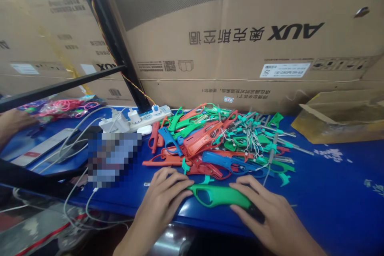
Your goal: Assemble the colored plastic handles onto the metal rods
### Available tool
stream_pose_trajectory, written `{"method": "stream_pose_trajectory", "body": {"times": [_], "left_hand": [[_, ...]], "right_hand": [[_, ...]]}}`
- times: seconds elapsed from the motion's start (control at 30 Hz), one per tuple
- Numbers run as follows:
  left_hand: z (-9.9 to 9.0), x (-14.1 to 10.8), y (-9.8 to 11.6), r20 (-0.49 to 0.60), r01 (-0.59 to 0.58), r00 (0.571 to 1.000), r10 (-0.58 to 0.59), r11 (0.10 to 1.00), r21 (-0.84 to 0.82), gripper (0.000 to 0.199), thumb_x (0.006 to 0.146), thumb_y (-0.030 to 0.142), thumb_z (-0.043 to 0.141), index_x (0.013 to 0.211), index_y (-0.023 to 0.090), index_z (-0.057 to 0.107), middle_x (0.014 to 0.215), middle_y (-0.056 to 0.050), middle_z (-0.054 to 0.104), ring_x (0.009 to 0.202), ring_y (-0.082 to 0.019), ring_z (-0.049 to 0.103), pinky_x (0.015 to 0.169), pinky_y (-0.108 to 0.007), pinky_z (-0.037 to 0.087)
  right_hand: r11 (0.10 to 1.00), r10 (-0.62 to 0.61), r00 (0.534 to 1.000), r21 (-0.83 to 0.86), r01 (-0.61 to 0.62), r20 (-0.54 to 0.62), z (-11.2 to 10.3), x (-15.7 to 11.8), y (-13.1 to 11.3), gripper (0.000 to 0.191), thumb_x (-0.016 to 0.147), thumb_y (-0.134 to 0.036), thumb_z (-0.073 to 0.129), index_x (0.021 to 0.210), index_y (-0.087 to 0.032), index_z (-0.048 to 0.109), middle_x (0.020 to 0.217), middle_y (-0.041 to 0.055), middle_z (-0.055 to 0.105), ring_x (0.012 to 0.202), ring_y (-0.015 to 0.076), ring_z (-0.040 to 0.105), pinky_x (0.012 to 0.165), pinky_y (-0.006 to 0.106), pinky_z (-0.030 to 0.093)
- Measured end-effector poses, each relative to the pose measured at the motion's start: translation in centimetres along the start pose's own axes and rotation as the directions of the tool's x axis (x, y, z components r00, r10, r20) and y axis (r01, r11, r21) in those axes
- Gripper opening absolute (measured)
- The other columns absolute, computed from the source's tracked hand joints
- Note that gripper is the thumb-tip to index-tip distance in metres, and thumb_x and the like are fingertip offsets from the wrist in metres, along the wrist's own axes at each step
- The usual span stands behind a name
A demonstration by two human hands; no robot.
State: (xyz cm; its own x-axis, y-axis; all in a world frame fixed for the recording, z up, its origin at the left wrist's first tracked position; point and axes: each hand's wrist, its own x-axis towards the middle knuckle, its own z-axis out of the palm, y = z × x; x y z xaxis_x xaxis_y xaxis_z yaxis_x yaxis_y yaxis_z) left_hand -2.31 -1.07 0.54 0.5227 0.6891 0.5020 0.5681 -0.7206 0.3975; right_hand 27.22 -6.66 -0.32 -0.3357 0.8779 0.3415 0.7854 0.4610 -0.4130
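A green long-reach lighter [223, 195], with a loop-shaped trigger guard and a dark end, lies level between my hands at the table's front edge. My left hand [168, 194] has its fingers closed on the narrow left tip. Around the body near the dark right end, the thumb and fingers of my right hand [267, 208] are gripping. Just beyond my hands is a heap of red, blue and green lighter casings [204, 140]. Metal rods with teal triggers and white wires [252, 132] are tangled in its right side. A loose teal trigger piece [207, 180] lies close to the green lighter.
A power strip [150, 116] with plugged-in chargers sits behind a blurred phone [115, 160]. White cables hang over the edge. A black metal frame [120, 48] rises at left, near another person's hand [16, 124]. An opened cardboard box [342, 116] stands at right; large cartons wall the back.
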Motion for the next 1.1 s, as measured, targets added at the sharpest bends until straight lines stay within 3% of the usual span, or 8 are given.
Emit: {"method": "stream_pose_trajectory", "body": {"times": [0.33,0.53,0.67,1.1], "left_hand": [[-0.09,0.23,0.31,-0.014,-0.042,0.999,0.042,0.999,0.009,0.027,0.103,0.028,0.058,0.125,0.033,0.072,0.101,-0.004,0.075,0.091,-0.022,0.06,0.081,-0.036,0.048],[-0.35,-0.29,0.35,0.05,-0.04,0.998,0.04,0.999,0.001,0.033,0.1,0.024,0.063,0.131,0.034,0.068,0.104,-0.003,0.073,0.093,-0.021,0.06,0.082,-0.035,0.047],[-0.48,-0.18,0.45,0.049,-0.031,0.998,0.031,1.0,-0.001,0.03,0.1,0.027,0.064,0.128,0.034,0.071,0.102,-0.003,0.074,0.092,-0.021,0.061,0.082,-0.034,0.048],[-0.55,0.17,0.66,0.064,-0.009,0.998,0.01,1.0,-0.008,0.021,0.102,0.031,0.061,0.117,0.031,0.075,0.102,-0.004,0.074,0.091,-0.021,0.063,0.082,-0.034,0.047]], "right_hand": [[0.999,0.013,1.0,0.051,-0.014,0.024,-0.38,0.24,-0.2,0.03,0.1,-0.034,0.057,0.128,-0.028,0.064,0.123,0.0072,0.068,0.094,0.0187,0.075,0.08,0.028,0.062],[0.998,0.014,0.997,0.065,-0.019,0.079,-0.52,0.16,-0.32,0.037,0.101,-0.033,0.057,0.137,-0.031,0.059,0.122,0.0034,0.067,0.097,0.0164,0.073,0.081,0.026,0.061],[0.998,0.037,0.993,0.055,-0.043,0.11,-0.42,-0.06,-0.24,0.035,0.102,-0.036,0.057,0.136,-0.032,0.059,0.126,0.0029,0.065,0.098,0.0159,0.073,0.084,0.028,0.06],[0.997,0.036,0.998,0.06,-0.04,0.061,-0.41,0.13,-0.22,0.028,0.101,-0.041,0.059,0.126,-0.032,0.068,0.121,0.0037,0.067,0.092,0.0158,0.074,0.08,0.024,0.059]]}}
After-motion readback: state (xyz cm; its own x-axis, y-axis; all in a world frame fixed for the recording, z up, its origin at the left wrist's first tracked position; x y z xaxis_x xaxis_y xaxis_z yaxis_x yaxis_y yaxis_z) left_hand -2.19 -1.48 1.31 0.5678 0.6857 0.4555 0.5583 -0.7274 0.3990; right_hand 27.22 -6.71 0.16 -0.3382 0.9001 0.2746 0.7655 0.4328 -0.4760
